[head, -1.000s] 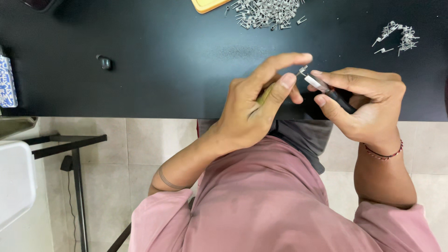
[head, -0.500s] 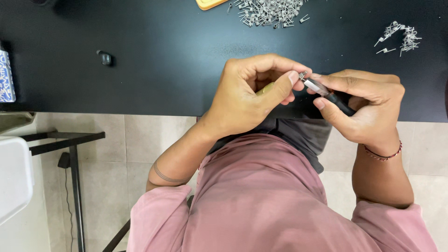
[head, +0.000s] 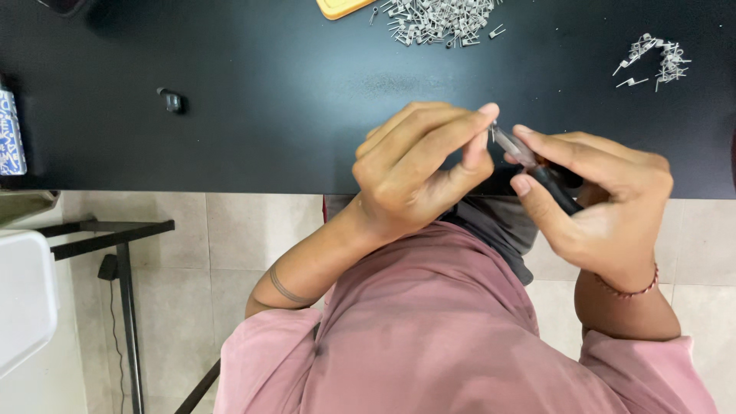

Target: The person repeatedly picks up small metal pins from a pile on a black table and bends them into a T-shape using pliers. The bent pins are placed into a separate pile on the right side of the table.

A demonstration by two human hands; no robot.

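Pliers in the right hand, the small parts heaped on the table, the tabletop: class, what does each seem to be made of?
Pliers: jaws look like bare grey steel with a dull gleam; the black grip in the right hand seems rubber or plastic.
Small parts: probably metal, silvery and thin.
Tabletop: smooth black, faintly glossy, perhaps laminate or painted board; cannot tell which.

- Table: spans the upper part of the view, its near edge running across the middle
- Left hand and right hand: side by side over the near edge, fingertips meeting at a small tool held in the right hand
- Large heap of small metal parts: far edge, beyond the hands
- Smaller heap: far right
- Small clip: on the table, well left of the hands
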